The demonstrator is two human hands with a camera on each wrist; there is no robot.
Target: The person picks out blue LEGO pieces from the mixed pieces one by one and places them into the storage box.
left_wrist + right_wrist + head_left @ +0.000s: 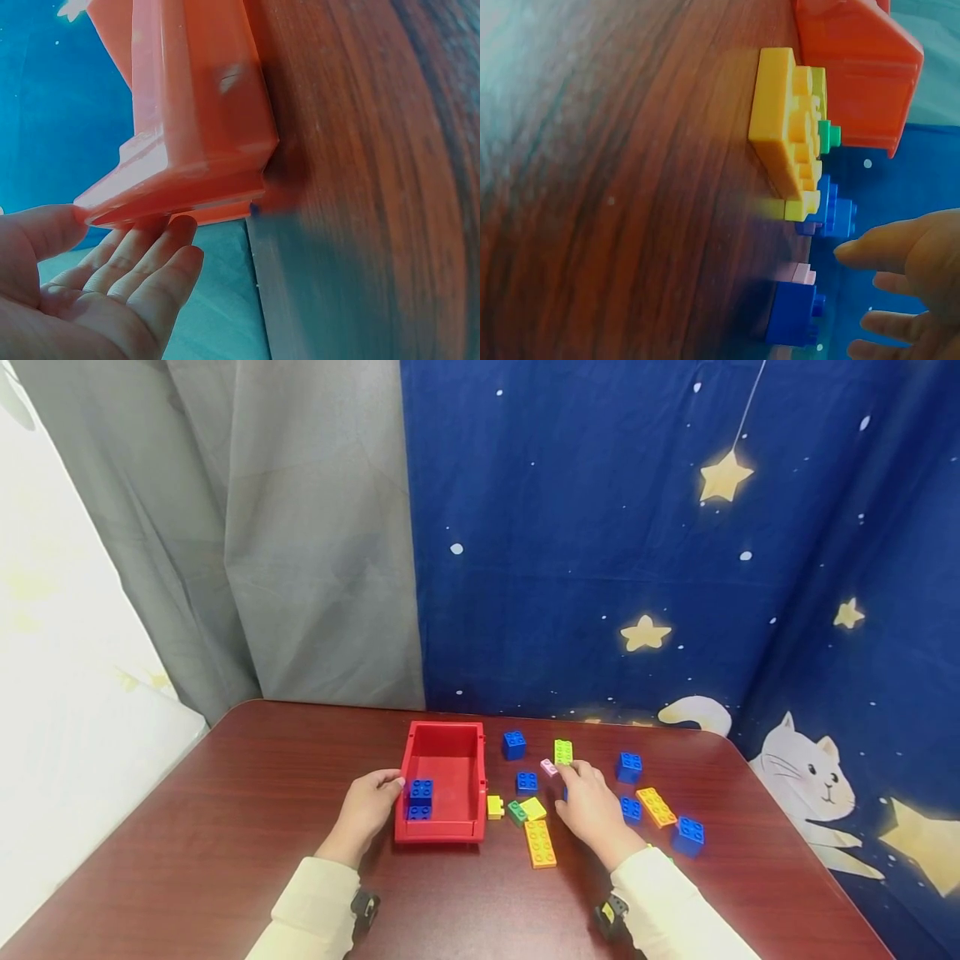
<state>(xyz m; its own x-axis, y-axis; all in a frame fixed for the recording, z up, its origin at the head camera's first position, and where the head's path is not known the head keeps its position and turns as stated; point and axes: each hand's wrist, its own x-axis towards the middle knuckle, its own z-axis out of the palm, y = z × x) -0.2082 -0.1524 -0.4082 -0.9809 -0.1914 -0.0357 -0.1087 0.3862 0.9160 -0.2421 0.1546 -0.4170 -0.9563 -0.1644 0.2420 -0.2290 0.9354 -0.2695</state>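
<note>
My left hand (367, 814) holds the left side of a red box (441, 833). In the left wrist view the thumb is at the rim of the red box (202, 112), with the fingers against its outer side. Two blue bricks (422, 791) are inside, near the front left corner. My right hand (592, 806) is over the loose bricks, fingers extended and holding nothing. Below it, in the right wrist view, stands a blue brick (791, 313), partly hidden by the hand in the head view. A pink brick (549, 767) and a lime brick (563, 752) lie just beyond the fingertips.
Between box and right hand are blue bricks (513, 744), a yellow brick (495, 807), a green brick (517, 812) and an orange-yellow brick (541, 844). More blue bricks (688, 837) and an orange brick (656, 807) lie right. Curtains (562, 527) hang behind the table (300, 752).
</note>
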